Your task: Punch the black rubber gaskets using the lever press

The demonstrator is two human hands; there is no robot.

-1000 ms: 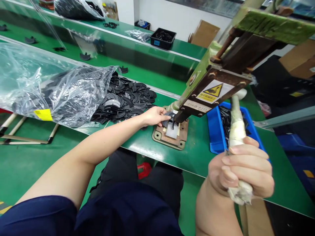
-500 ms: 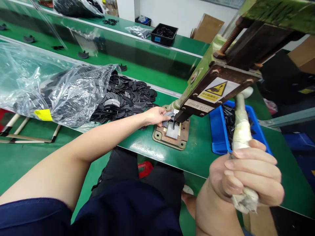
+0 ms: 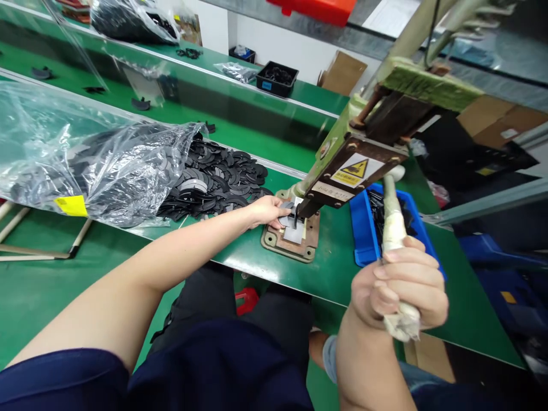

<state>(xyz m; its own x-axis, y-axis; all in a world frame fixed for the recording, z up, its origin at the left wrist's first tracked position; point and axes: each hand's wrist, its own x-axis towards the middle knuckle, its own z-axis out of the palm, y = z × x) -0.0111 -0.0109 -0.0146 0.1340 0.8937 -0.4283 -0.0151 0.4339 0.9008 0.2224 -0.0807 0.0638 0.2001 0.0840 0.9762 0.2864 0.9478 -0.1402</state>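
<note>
left hand [image 3: 266, 210] fingers pinch dark part [image 3: 287, 213], half hidden under press head [image 3: 342, 177] | right hand [image 3: 400, 282] wraps lever [image 3: 391, 220]

Only 1 view: a head-worn camera looks forward and down from the seated person's eye level, close over the green counter [image 3: 240, 251]. It faces the hand press [image 3: 363, 154] near centre; both forearms enter from the bottom edge.
</note>
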